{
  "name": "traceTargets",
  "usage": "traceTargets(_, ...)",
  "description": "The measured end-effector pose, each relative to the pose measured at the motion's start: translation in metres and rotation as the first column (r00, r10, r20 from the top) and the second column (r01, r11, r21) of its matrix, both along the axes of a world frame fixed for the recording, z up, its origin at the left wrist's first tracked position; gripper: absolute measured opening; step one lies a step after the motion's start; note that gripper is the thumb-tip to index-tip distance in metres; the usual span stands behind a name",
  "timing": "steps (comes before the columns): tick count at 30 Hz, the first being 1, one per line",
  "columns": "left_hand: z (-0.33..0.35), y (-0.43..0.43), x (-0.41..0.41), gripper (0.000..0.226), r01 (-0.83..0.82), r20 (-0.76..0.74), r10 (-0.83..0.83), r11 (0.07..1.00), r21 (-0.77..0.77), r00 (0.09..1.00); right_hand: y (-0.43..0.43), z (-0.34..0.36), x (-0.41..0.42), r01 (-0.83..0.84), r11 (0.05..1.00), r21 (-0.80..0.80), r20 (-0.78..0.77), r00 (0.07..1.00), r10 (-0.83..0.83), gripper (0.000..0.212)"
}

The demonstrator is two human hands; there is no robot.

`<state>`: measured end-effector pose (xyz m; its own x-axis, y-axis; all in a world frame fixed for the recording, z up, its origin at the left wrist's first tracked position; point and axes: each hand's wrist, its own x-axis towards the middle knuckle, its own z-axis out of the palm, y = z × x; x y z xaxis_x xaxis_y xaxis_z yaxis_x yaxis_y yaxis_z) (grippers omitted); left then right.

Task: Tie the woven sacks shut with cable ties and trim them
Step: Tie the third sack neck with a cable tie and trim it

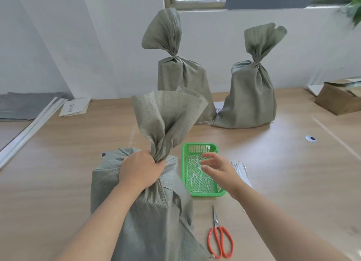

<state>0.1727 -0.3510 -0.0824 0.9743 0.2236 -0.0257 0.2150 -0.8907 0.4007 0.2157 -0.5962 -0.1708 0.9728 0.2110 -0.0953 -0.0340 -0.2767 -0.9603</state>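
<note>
The near sack [148, 212] stands on the wooden table [293, 163] right in front of the person. It is grey-green woven cloth, full in the body, with its mouth gathered into a tight neck and the loose top fanning out above. The left hand [140, 171] is clenched around that neck, fingers and thumb wrapped over the bunched cloth; no tie shows on it. The right hand [218, 169] hovers over the green basket [183, 163] with fingers spread apart and slightly blurred, holding nothing. The basket is a shallow plastic tray with mesh walls and floor, sitting just to the right of the sack. Scattered over its floor are short white plastic strips [195, 179]. Just beyond the basket's right side lies a flat bundle of long white ties [241, 169], partly hidden by the right wrist. Red-handled scissors [220, 239] lie closed on the table nearer the person, blades pointing toward the basket. Well back on the table stand two more sacks, one on the left [181, 79] and one on the right [252, 96], close beside each other. Each is cinched at the neck with its top flaring open above; what binds them is too small to make out. An open cardboard box [340, 98] sits at the far right edge, its contents unclear.
</note>
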Motion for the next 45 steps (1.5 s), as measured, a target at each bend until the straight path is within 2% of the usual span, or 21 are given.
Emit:
traceTargets(4,-0.001,-0.004,0.009,0.050,0.012,-0.024,-0.011,0.999,0.043,1.000,-0.042,-0.045,0.009,0.158,0.969,-0.188,-0.057,0.984,-0.172,0.031)
traceTargets(7,-0.003,-0.003,0.014,0.047,-0.014,-0.033,0.015,0.999,0.042,0.999,-0.066,-0.071,0.010,0.210,0.918,-0.338,-0.094,0.962,-0.255,0.032)
traceTargets(15,-0.011,-0.003,0.024,0.048,-0.055,-0.053,0.058,0.996,0.067,0.997,-0.092,-0.119,0.020,0.166,0.868,-0.468,-0.199,0.937,-0.287,0.040)
traceTargets(20,-0.014,-0.003,0.027,0.046,-0.085,-0.069,0.088,0.995,0.047,0.994,-0.098,-0.144,0.036,0.086,0.785,-0.613,-0.210,0.940,-0.268,0.045)
traceTargets(28,-0.015,-0.008,0.029,0.048,-0.109,-0.079,0.114,0.992,0.067,0.990,-0.105,-0.171,0.050,0.048,0.712,-0.700,-0.268,0.907,-0.325,0.034)
traceTargets(34,-0.016,-0.010,0.033,0.047,-0.131,-0.089,0.137,0.989,0.069,0.987,-0.101,-0.181,0.059,0.032,0.618,-0.785,-0.245,0.901,-0.357,0.022)
traceTargets(40,-0.018,-0.012,0.035,0.049,-0.122,-0.104,0.128,0.991,0.063,0.986,-0.102,-0.186,0.061,0.004,0.580,-0.815,-0.255,0.896,-0.364,0.011)
traceTargets(45,-0.019,-0.012,0.035,0.049,-0.122,-0.103,0.130,0.989,0.086,0.986,-0.103,-0.187,0.061,-0.019,0.566,-0.824,-0.247,0.912,-0.328,0.016)
